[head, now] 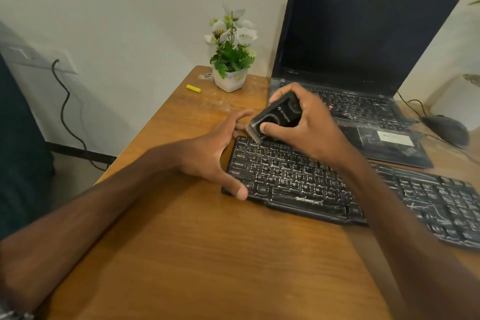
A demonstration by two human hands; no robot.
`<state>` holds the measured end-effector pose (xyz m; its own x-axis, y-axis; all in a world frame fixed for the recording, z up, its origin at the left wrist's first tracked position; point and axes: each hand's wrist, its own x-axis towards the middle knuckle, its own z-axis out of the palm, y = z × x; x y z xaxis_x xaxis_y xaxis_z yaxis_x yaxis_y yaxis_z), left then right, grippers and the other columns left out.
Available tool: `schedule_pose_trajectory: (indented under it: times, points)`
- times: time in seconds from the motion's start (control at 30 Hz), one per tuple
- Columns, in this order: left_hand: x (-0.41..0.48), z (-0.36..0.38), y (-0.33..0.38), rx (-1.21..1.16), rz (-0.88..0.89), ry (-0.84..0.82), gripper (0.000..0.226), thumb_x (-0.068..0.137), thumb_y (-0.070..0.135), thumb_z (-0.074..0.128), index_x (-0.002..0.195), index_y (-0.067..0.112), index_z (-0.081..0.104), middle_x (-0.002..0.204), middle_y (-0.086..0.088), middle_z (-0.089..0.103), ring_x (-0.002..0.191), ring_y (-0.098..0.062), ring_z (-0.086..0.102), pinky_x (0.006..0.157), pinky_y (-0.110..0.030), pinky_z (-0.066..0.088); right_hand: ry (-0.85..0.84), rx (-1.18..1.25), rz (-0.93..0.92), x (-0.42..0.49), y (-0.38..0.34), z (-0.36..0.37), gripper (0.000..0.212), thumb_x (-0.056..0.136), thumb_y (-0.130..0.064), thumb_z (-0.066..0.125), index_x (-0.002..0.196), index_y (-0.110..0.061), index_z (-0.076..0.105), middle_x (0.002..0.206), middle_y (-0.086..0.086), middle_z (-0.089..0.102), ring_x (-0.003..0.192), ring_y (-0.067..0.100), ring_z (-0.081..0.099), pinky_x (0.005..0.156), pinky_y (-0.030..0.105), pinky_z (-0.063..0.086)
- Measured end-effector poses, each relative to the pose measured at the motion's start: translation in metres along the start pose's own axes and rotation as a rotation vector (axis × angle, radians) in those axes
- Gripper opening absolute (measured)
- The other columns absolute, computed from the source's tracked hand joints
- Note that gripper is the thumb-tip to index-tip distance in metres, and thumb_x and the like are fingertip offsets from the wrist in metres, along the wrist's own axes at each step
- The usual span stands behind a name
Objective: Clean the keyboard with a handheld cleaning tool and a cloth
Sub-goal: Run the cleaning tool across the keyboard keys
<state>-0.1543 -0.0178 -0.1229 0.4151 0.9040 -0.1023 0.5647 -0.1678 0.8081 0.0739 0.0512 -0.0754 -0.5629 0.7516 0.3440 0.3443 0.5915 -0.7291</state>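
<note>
On the table the keyboard lies before the laptop, plant pot behind-left

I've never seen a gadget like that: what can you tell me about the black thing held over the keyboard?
The cleaning tool is a small black boxy block, plastic by its look, with pale lettering on its face and a strip of bristles along its lower end. The right hand grips it, tilted, bristles meeting the top-left keys of the keyboard.
</note>
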Motion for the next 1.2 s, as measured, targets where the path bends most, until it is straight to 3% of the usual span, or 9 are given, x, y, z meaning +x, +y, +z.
schedule_pose_trajectory:
  times: [0.13, 0.23, 0.33, 0.47, 0.63, 0.7, 0.87, 1.07, 1.2]
  points:
    - [0.004, 0.002, -0.007, 0.055, -0.044, -0.016, 0.163, 0.04, 0.056, 0.104, 0.151, 0.067, -0.015, 0.171, 0.019, 0.001, 0.158, -0.015, 0.016, 0.126, -0.051, 0.027, -0.079, -0.105, -0.017, 0.01, -0.002, 0.008, 0.047, 0.074, -0.032, 0.084, 0.112, -0.028, 0.056, 0.102, -0.01, 0.066, 0.092, 0.009, 0.068, 0.072, 0.036, 0.062]
    - [0.014, 0.004, -0.013, -0.045, -0.09, 0.173, 0.142, 0.041, 0.078, 0.093, 0.154, 0.067, 0.009, 0.174, 0.0, 0.013, 0.158, -0.025, 0.022, 0.123, -0.05, 0.029, -0.119, -0.119, -0.018, 0.023, -0.003, 0.008, 0.048, 0.075, -0.027, 0.085, 0.113, -0.026, 0.056, 0.103, -0.01, 0.064, 0.094, 0.007, 0.066, 0.074, 0.028, 0.061]
    - [0.008, 0.0, -0.015, 0.173, -0.056, 0.044, 0.173, 0.036, 0.065, 0.102, 0.153, 0.059, -0.025, 0.172, 0.016, 0.0, 0.159, -0.021, 0.012, 0.124, -0.058, 0.025, -0.162, -0.111, -0.032, 0.03, -0.009, 0.014, 0.051, 0.076, -0.024, 0.086, 0.116, -0.022, 0.055, 0.105, -0.009, 0.064, 0.095, 0.006, 0.065, 0.072, 0.022, 0.059]
    - [-0.005, -0.003, 0.002, 0.205, -0.114, 0.03, 0.171, 0.037, 0.065, 0.102, 0.143, 0.066, -0.033, 0.169, 0.024, -0.006, 0.159, -0.017, 0.004, 0.127, -0.057, 0.021, -0.264, -0.152, -0.086, 0.031, -0.012, 0.014, 0.049, 0.076, -0.027, 0.085, 0.116, -0.021, 0.056, 0.106, -0.004, 0.065, 0.094, 0.01, 0.067, 0.073, 0.035, 0.062]
    - [-0.007, -0.003, 0.007, 0.21, -0.132, 0.064, 0.168, 0.04, 0.063, 0.102, 0.145, 0.065, -0.03, 0.157, 0.018, 0.024, 0.151, -0.019, 0.022, 0.125, -0.058, 0.024, -0.421, -0.352, -0.086, 0.035, -0.021, -0.005, 0.049, 0.078, -0.032, 0.084, 0.116, -0.025, 0.053, 0.105, -0.008, 0.061, 0.095, 0.011, 0.062, 0.074, 0.032, 0.056]
    - [-0.007, -0.003, 0.009, 0.211, -0.12, 0.068, 0.168, 0.041, 0.061, 0.102, 0.147, 0.064, -0.029, 0.158, 0.016, 0.026, 0.151, -0.018, 0.021, 0.125, -0.058, 0.023, -0.419, -0.413, -0.085, 0.043, -0.026, -0.014, 0.049, 0.077, -0.032, 0.084, 0.115, -0.025, 0.053, 0.104, -0.008, 0.063, 0.094, 0.012, 0.063, 0.076, 0.032, 0.056]
    - [-0.008, -0.002, 0.009, 0.237, -0.158, 0.071, 0.172, 0.037, 0.07, 0.099, 0.149, 0.057, -0.03, 0.168, 0.026, -0.003, 0.158, -0.02, 0.005, 0.127, -0.058, 0.02, -0.358, -0.312, -0.104, 0.045, -0.027, 0.005, 0.05, 0.077, -0.031, 0.084, 0.116, -0.022, 0.056, 0.107, -0.005, 0.064, 0.095, 0.013, 0.065, 0.075, 0.031, 0.058]
    - [-0.008, -0.003, 0.008, 0.226, -0.147, 0.068, 0.167, 0.041, 0.064, 0.101, 0.147, 0.064, -0.027, 0.149, 0.021, 0.026, 0.148, -0.019, 0.025, 0.123, -0.057, 0.026, -0.39, -0.346, -0.047, 0.035, -0.014, -0.003, 0.052, 0.076, -0.033, 0.085, 0.117, -0.024, 0.054, 0.106, -0.006, 0.063, 0.094, 0.012, 0.063, 0.078, 0.039, 0.059]
    - [-0.009, -0.004, 0.009, 0.22, -0.129, 0.068, 0.167, 0.042, 0.061, 0.102, 0.148, 0.063, -0.028, 0.159, 0.022, 0.019, 0.152, -0.021, 0.018, 0.124, -0.06, 0.023, -0.419, -0.537, -0.085, 0.039, -0.027, -0.016, 0.049, 0.077, -0.037, 0.082, 0.115, -0.028, 0.051, 0.102, -0.01, 0.062, 0.093, 0.014, 0.062, 0.081, 0.042, 0.057]
